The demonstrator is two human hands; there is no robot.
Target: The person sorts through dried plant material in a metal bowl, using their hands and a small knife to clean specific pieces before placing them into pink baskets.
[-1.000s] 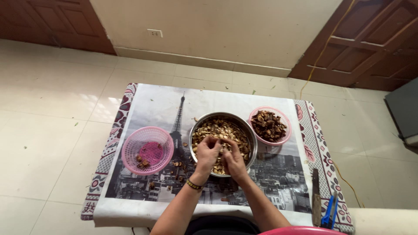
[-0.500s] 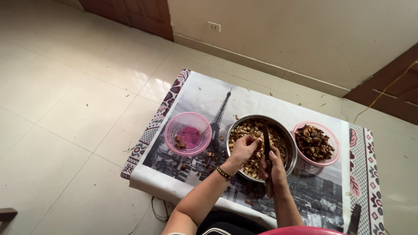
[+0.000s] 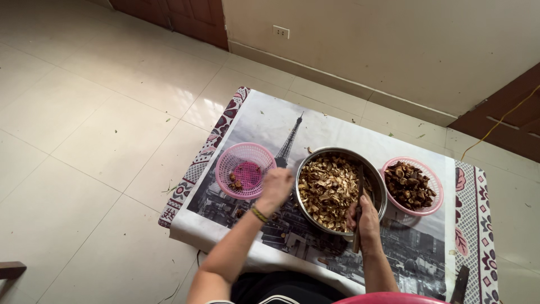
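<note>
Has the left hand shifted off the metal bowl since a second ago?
Yes. The left hand has moved left, off the metal bowl, and is now between its rim and the left pink basket.

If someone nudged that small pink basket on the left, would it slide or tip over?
The pink basket would probably slide easily: it looks like thin, perforated plastic holding only a few brown pieces, so it seems light. Its wide, shallow shape suggests it would not tip. The glossy printed mat likely offers little friction.

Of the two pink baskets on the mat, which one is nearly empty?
The pink basket left of the metal bowl, beside the left hand: this left basket holds only a few dark pieces, while the right basket is heaped with them.
</note>
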